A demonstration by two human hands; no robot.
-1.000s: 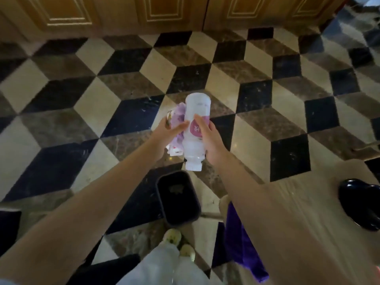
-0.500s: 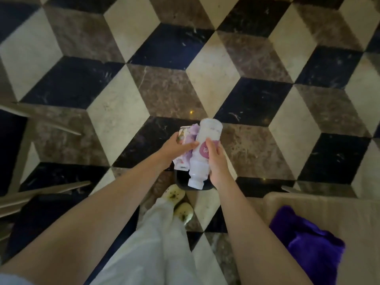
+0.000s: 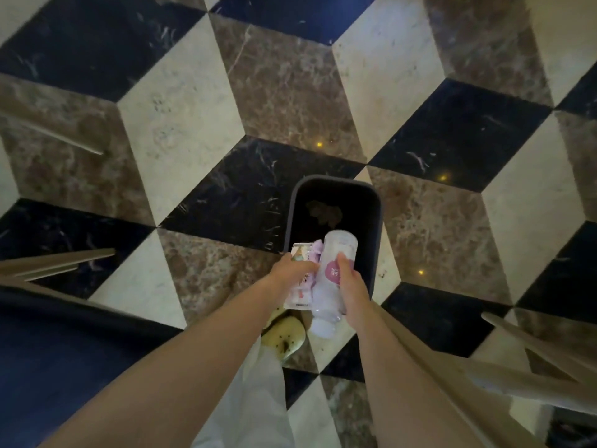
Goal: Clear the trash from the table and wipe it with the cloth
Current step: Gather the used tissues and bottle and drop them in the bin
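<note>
A yellow slipper (image 3: 284,334) sits on the floor just behind the fingers. The left hand (image 3: 290,270) grips crumpled wrappers (image 3: 300,253), fingers curled round them. The right hand (image 3: 353,287) grips a white bottle (image 3: 326,292) with a pink label, cap end nearest, thumb across the label. Wrappers and bottle touch, side by side, over the near rim of a dark bin (image 3: 292,215). The bin stands open on the patterned floor (image 3: 181,134) beyond the fingers.

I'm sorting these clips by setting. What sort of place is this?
Probably a room in a home, perhaps a dining area: a cube-patterned marble floor, a small dark waste bin, and pale wooden furniture legs at the edges.
</note>
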